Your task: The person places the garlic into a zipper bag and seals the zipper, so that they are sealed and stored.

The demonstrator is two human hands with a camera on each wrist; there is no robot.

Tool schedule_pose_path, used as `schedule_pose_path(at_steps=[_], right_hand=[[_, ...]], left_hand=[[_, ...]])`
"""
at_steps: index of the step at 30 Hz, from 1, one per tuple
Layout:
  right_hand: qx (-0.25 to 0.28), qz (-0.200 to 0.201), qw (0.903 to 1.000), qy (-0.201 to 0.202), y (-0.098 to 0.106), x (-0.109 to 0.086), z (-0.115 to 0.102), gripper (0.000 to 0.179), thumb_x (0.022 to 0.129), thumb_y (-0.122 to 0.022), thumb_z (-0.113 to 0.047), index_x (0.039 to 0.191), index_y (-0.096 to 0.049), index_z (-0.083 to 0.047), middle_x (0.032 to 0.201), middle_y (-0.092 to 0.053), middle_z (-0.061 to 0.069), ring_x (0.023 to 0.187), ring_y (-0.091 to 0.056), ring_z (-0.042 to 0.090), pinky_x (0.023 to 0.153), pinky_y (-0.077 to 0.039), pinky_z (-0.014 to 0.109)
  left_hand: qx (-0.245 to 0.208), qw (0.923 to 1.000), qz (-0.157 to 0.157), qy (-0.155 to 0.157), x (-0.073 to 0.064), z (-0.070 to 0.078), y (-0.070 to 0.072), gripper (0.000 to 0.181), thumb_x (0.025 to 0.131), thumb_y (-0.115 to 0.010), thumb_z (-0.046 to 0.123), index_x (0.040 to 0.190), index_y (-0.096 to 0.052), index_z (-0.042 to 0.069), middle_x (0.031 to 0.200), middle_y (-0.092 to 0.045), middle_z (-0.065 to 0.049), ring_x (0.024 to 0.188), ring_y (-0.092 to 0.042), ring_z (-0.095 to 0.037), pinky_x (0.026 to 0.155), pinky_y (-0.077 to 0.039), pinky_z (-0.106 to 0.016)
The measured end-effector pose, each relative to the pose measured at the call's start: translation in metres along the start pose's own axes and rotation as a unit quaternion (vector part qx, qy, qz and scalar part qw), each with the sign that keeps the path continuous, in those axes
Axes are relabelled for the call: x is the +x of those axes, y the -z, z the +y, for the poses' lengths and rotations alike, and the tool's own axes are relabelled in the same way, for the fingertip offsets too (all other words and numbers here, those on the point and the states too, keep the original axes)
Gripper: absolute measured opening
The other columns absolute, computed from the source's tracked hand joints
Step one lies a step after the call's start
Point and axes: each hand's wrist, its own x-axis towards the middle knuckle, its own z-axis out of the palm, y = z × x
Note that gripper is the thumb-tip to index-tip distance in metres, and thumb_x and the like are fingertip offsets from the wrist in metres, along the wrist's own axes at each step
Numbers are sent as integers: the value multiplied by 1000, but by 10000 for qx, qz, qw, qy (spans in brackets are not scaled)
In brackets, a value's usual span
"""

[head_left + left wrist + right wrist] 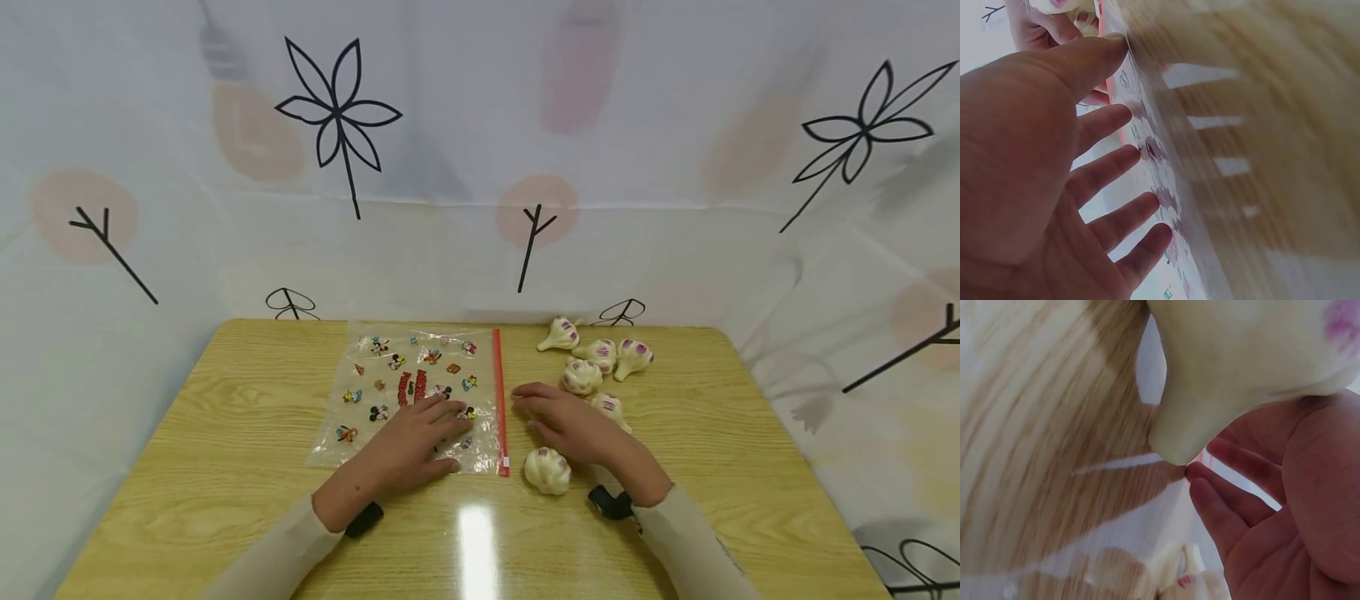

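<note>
Left hand [411, 443]: fingers spread and loose over the printed bag [411, 385]; contact of every fingertip unclear. Right hand [576, 423]: fingers relaxed, nothing gripped, between bag and garlic. The near bulb [547, 472] lies just beside it, on the person's side. Bag lies flat on the table [240, 417], red strip [500, 400] facing the right hand. Expected handling: light, limp, slippery film; best held at the strip (probably its stiffest part). Five more bulbs [582, 377] cluster beyond the right hand; likely light and firm (real or imitation, cannot tell), best taken round the body.
</note>
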Motion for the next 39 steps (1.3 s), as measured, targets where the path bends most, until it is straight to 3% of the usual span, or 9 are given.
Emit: schedule_pose_path(at_steps=[19, 33, 39], right_hand=[[289, -390, 9987, 127, -2, 9, 5, 42, 110, -52, -3, 151, -57, -1, 161, -48, 18, 149, -45, 38, 118, -41, 56], [147, -389, 9991, 73, -6, 13, 7, 40, 108, -52, -1, 147, -60, 1, 158, -50, 20, 148, -46, 40, 119, -41, 56], [82, -346, 9994, 45, -7, 17, 6, 38, 108, -52, 0, 145, -61, 3, 157, -51, 22, 147, -47, 42, 119, -40, 56]], left_hand=[[-129, 9999, -19, -35, 0, 2, 2, 57, 100, -74, 42, 151, -61, 20, 163, -48, -8, 152, -40, -40, 120, -37, -62], [-116, 9999, -89, 12, 4, 2, 2, 57, 99, -74, 44, 149, -62, 21, 161, -50, -6, 151, -42, -37, 121, -36, -58], [-285, 9991, -306, 102, 8, 1, 8, 58, 97, -77, 42, 149, -63, 21, 161, -50, -5, 152, -42, -35, 123, -34, -56]])
